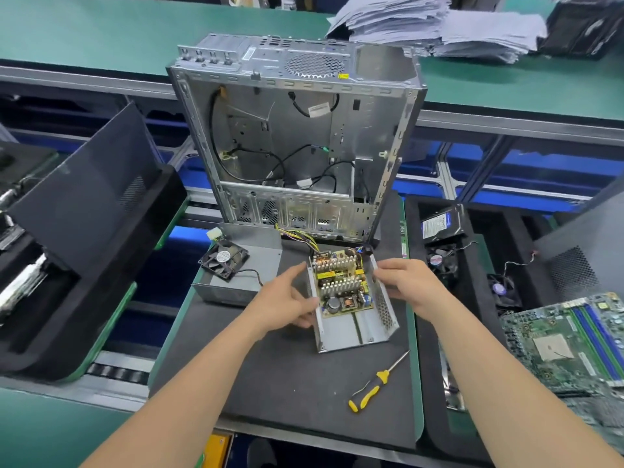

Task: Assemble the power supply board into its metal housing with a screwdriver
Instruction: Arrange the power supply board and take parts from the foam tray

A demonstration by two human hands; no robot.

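The power supply board, yellow-green with silver heat sinks, lies inside the open metal housing on the black mat. My left hand holds the housing's left wall, fingers curled at its edge. My right hand holds the perforated right wall. A yellow-and-black screwdriver lies on the mat in front of the housing, untouched. Coloured wires run from the board's far end toward the computer case.
An open computer case stands upright behind the housing. The housing's grey cover with a black fan lies to the left. A motherboard rests at right, with more fans and a hard drive behind it.
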